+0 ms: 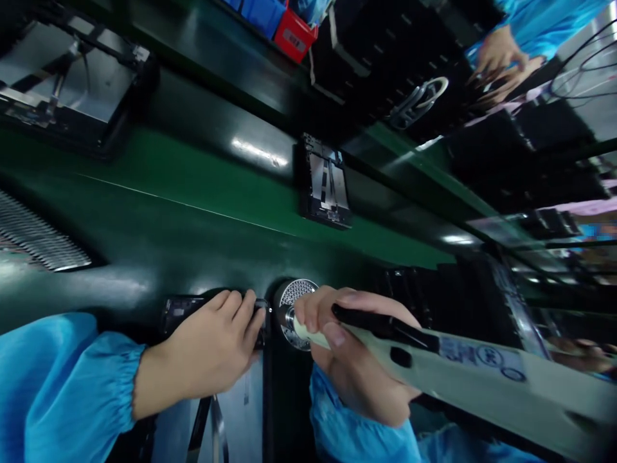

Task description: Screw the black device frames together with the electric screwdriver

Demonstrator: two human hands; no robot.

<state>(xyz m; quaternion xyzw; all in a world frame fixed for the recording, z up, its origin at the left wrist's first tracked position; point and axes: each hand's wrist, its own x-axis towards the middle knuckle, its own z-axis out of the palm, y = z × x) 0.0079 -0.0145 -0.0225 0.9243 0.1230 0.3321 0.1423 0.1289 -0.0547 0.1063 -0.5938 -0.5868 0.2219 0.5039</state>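
Note:
My right hand [359, 347] is wrapped around a long pale green electric screwdriver [482, 379] with a black lever and a paper label. The screwdriver's front end meets a round metal screw holder [297, 292] with a perforated top; my fingers partly cover the contact. To the left, my left hand [216, 341] grips the upper end of an opened tablet-like device [241, 411], its fingers together and curled over the dark frame. A silvery plate and dark ribbon cables show inside that device. Part of its frame is hidden under my hand.
Another opened device [326, 180] lies on the green bench [193, 238], and a larger-looking one [72, 77] is at upper left. A ridged metal strip [43, 225] lies at left. Beyond are a red bin [295, 35], dark stacked trays [366, 51] and a co-worker's hands [501, 64].

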